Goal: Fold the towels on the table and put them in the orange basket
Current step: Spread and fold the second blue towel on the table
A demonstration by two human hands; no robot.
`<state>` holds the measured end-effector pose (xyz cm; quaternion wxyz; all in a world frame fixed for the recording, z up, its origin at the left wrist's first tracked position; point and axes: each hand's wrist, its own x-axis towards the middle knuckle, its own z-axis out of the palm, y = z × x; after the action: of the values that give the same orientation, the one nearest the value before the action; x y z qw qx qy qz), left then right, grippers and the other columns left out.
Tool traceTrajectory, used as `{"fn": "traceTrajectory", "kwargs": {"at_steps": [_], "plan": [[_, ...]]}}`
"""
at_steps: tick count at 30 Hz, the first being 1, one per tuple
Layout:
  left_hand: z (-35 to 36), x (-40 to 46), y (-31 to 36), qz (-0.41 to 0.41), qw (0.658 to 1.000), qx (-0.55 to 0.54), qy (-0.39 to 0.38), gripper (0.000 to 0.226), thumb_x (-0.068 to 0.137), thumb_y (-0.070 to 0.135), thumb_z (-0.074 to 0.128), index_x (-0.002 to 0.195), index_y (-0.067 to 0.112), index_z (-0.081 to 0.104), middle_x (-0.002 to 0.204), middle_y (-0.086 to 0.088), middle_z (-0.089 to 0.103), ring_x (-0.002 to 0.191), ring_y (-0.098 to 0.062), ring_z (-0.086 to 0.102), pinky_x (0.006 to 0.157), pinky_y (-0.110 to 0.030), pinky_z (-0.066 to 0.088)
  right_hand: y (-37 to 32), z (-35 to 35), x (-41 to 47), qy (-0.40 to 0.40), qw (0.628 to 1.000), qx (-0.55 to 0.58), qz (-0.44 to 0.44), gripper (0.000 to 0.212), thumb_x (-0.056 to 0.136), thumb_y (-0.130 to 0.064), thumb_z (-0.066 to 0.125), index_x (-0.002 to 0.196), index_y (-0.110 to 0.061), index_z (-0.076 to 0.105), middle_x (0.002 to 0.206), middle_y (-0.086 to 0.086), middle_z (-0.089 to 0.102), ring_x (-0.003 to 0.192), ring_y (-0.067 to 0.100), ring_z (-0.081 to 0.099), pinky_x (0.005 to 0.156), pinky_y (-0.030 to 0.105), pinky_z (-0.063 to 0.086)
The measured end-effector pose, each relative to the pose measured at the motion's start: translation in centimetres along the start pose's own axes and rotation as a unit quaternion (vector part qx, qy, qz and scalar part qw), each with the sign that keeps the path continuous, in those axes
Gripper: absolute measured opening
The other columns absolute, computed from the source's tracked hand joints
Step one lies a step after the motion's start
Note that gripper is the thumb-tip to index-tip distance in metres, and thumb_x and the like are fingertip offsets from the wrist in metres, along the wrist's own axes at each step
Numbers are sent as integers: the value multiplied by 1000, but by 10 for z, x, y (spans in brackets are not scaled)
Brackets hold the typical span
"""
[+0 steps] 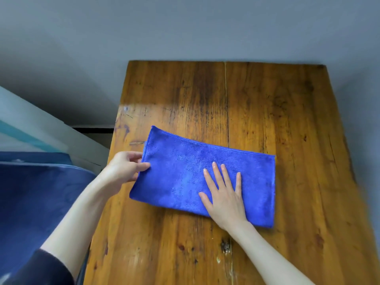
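Head view. Item: blue rectangular microfibre towel, already folded to a long strip, lying flat on the worn wooden plank desk.

Left hand: pinching the towel's short end.

Right hand: released, fingers straight, palm pressing the cloth.

Handling, judged: light, soft, limp; best taken by corners or edges. Orange basket not seen.

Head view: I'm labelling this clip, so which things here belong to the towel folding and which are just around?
In the job: blue towel, left hand pinching its edge, right hand flat on it, wooden table.
Just around: dark blue fabric. No orange basket shows.
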<state>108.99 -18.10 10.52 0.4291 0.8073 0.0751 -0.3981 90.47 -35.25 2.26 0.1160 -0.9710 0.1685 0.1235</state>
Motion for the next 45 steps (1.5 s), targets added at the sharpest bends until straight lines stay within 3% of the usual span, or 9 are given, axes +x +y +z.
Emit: {"fn": "traceTrajectory", "kwargs": {"at_steps": [4,8,15,21,26,30,34,40,45], "plan": [[21,-25,18,0,998,-55,-4,38,83,3,67,119,6,58,106,-13,60,91,-21,61,66,-27,48,15,-12,-20,50,993,99,47,60,96,-35,43,149,-24,18,157,0,10,146,19,0,115,45,-6],[65,-47,38,24,996,-79,-16,34,80,2,69,112,10,59,85,-6,52,74,-16,54,54,-21,46,39,-24,-50,92,969,211,94,50,94,-23,49,143,-18,37,151,1,32,141,16,25,114,29,18],[163,-56,50,138,990,18,17,37,80,3,65,109,21,49,75,2,46,51,-14,50,49,-22,50,86,-29,-74,96,904,382,166,24,94,-15,52,116,-14,62,103,-7,61,90,6,59,71,-1,39],[221,-53,39,166,977,137,-4,35,81,2,60,108,19,48,73,3,45,76,-27,56,73,-51,54,107,-25,-78,101,852,469,210,18,93,-15,53,105,-17,66,88,-7,68,81,6,65,75,25,55],[245,-49,38,166,976,139,9,35,78,2,58,103,22,46,72,5,44,73,-24,52,74,-52,53,114,-18,-78,106,814,525,227,17,95,-17,50,96,-24,66,82,-12,68,77,2,65,69,20,55],[274,-46,39,167,974,155,-8,39,84,9,55,122,17,46,84,3,50,86,-18,51,79,-38,49,114,-16,-72,94,758,587,268,21,98,-26,43,93,-27,63,82,-7,69,75,6,65,66,23,55],[268,-49,23,231,952,201,5,32,92,12,47,124,16,49,100,-2,57,95,-20,55,79,-34,46,117,-15,-67,87,767,573,273,21,95,-30,50,94,-18,67,82,0,69,79,19,65,76,38,55],[213,-47,-18,395,815,378,190,33,82,-1,62,114,6,62,115,-14,60,109,-39,54,82,-46,46,115,-23,-50,67,815,500,286,17,87,-38,61,92,-22,61,75,-17,59,76,7,59,70,22,46],[199,-37,-54,361,803,463,99,52,93,36,35,140,13,43,151,-15,31,141,-37,21,108,-49,29,112,-29,-40,37,850,451,268,13,91,-30,56,96,-18,54,83,-11,54,81,11,56,71,25,46]]}}
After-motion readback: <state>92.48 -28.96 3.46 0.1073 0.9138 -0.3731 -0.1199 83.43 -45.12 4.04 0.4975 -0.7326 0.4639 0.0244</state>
